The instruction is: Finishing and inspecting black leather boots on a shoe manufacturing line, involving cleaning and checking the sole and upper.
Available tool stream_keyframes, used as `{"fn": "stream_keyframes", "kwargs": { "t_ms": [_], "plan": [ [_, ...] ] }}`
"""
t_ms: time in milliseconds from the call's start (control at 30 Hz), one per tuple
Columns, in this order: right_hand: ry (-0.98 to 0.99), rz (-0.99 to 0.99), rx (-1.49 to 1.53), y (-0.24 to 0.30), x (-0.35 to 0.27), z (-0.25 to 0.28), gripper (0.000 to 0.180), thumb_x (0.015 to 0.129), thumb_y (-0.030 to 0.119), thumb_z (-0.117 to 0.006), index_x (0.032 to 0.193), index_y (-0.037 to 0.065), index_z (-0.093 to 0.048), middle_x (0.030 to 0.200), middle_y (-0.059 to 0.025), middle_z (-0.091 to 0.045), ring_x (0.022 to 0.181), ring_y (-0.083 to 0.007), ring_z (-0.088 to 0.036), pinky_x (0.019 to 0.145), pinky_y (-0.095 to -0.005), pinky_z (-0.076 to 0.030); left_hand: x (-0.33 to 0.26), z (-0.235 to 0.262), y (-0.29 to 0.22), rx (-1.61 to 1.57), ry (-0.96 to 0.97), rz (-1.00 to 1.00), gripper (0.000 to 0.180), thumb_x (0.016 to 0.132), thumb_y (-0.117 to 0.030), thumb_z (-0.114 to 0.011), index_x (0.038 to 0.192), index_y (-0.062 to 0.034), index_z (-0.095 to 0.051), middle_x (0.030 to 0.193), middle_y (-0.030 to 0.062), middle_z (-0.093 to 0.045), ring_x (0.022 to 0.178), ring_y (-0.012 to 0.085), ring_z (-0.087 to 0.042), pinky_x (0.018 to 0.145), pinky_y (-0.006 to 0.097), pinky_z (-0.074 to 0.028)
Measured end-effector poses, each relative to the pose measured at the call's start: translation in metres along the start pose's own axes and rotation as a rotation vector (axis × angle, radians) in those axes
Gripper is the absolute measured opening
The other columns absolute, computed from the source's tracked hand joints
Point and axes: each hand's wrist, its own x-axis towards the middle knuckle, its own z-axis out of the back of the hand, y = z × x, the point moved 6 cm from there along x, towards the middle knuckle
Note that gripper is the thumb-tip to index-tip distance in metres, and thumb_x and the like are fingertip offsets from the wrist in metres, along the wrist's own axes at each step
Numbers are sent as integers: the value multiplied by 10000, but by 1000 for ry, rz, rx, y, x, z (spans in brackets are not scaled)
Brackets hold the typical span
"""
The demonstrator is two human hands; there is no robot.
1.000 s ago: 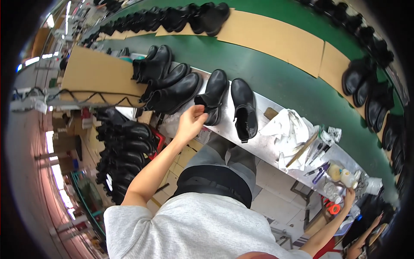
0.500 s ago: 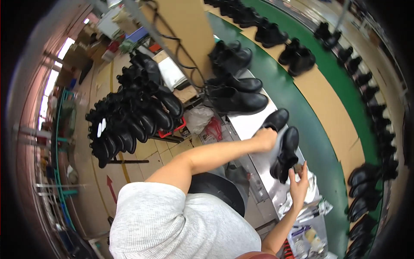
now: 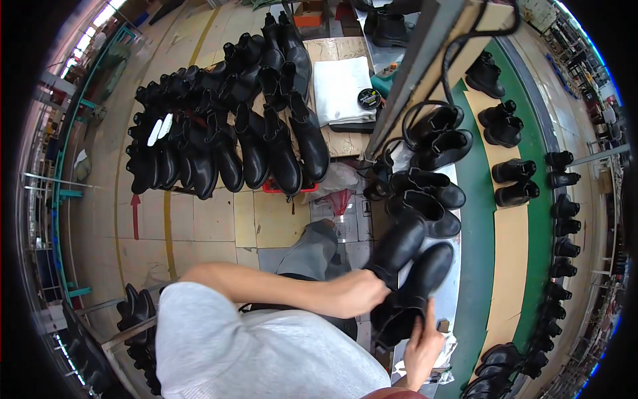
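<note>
Two black leather ankle boots are side by side in front of me, toes pointing away. My left hand (image 3: pixel 362 292) is closed round the ankle end of the left boot (image 3: pixel 401 245), which is tilted beside the metal ledge. At the other boot (image 3: pixel 428 271), my right hand (image 3: pixel 423 342) grips the shaft near its opening, fingers on its right side. Part of each boot's shaft is hidden by the hands. Just beyond stand more black boots (image 3: pixel 442 223) on the metal ledge (image 3: pixel 448 292).
On the left, a rack holds several rows of black boots (image 3: pixel 282 156). A folded white cloth (image 3: pixel 342 90) and a round black tin (image 3: pixel 369 99) lie on a small table. To the right runs a green conveyor belt (image 3: pixel 475 253) with cardboard strips (image 3: pixel 510 266) and boot pairs. A post (image 3: pixel 412 73) with cables rises ahead.
My view has turned. My left hand has drawn its boot up and nearer, and my right hand, apart from the boots before, now holds the other one.
</note>
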Motion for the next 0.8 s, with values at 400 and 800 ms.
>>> {"fn": "stream_keyframes", "kwargs": {
  "t_ms": [400, 800],
  "plan": [
    [-159, 720, 62, 240, 176, -63, 688, 673, -104, -494, 1343, -46, -349, 883, -269, -599, 723, -383, -619, 652, -434, -501, -22, 246, 73, 232, -996, 131, 367, 903, -171, -502, 624, 63, -542, 612, 270, -529, 624, 415, -573, 583, 485, -426],
    [-126, 293, -111, 264, 427, -162, 366, 801, 124, -504, 1147, 70, -608, 996, -263, -619, 947, -411, -599, 845, -476, -467, 123, 351, 226, 76, -665, 389, 257, 815, -99, -473, 924, 114, -565, 806, 240, -639, 734, 322, -664, 698, 379, -534]
  ]
}}
